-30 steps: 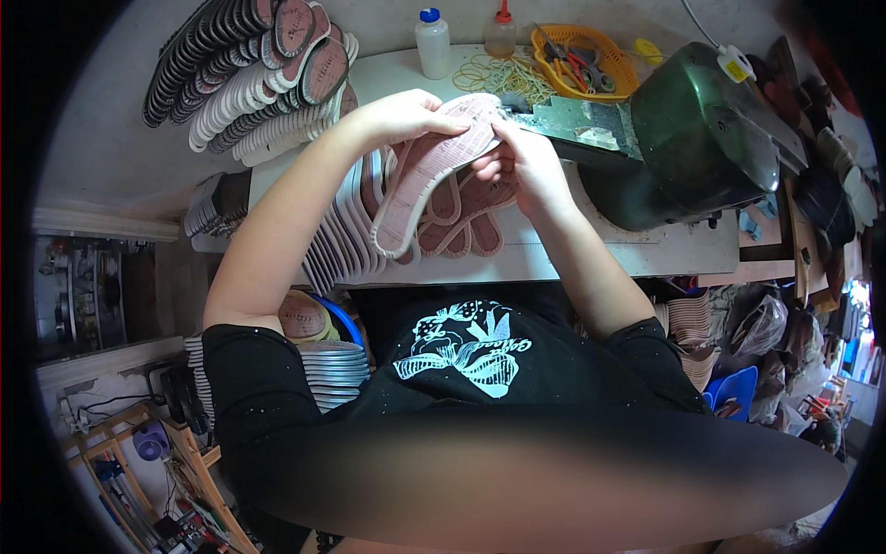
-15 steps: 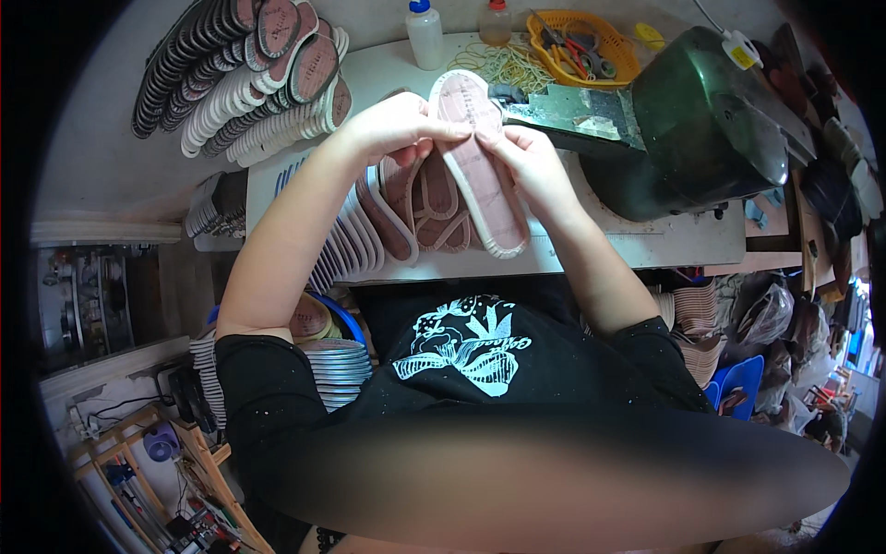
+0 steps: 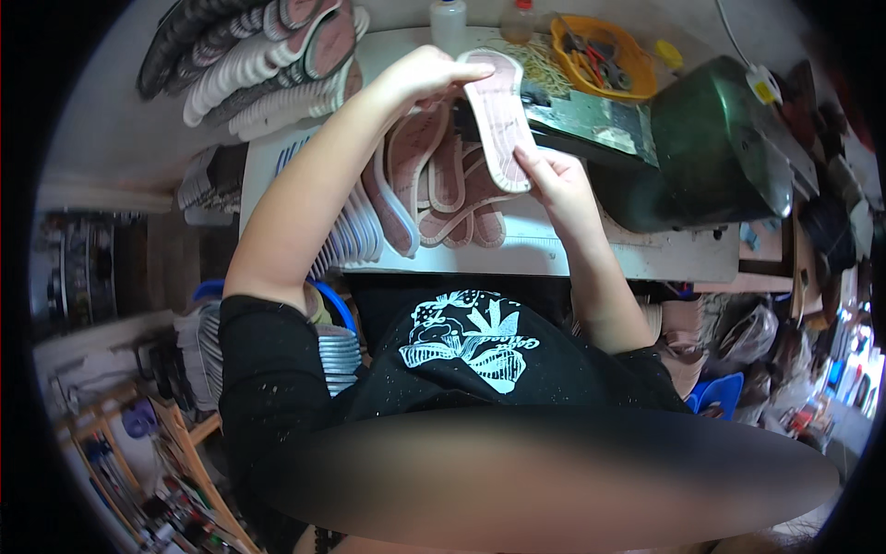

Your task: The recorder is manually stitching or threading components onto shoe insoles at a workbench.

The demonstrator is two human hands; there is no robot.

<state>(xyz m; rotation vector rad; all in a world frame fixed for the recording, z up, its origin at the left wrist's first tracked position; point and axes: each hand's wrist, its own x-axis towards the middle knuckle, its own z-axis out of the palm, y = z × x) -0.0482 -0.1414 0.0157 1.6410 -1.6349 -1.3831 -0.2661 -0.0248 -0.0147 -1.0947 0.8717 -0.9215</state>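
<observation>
Evidently holding one shoe insole (image 3: 500, 115) up above the white bench (image 3: 600, 254), spanned between both hands. Pinching the far end with the left hand (image 3: 425, 76), thumb laid flat over the pink face; clasping the near end by its right edge with the right hand (image 3: 558, 175), thumb on top, fingers partly hidden. Perhaps held by both ends so as to keep the face turned upward and the middle uncovered. Looks thin and pliable, cloth-like on the face, with a paler ridged border following a waisted outline. Close to a metal-topped machine arm (image 3: 591, 125) in this view, though impossible to tell whether touching. On the bench to the lower left, lying at crossed angles, loose insoles (image 3: 415, 157) in similar pink with pale rims, probably left there for easy reach; beside them, a fanned row of pale-edged soles (image 3: 349, 235), likely leaned together to save room. To the right, a bulky green machine (image 3: 715, 157), hard, glossy and rounded. Farther back, a stringy yellowish tangle (image 3: 544, 69), an orange plastic basket (image 3: 643, 69) corralling hand tools (image 3: 604, 69), plus a whitish bottle (image 3: 449, 28) and a red-capped bottle (image 3: 518, 23). At upper left, long stacked insoles (image 3: 277, 65), dark-edged and white-edged, packed closely.
</observation>
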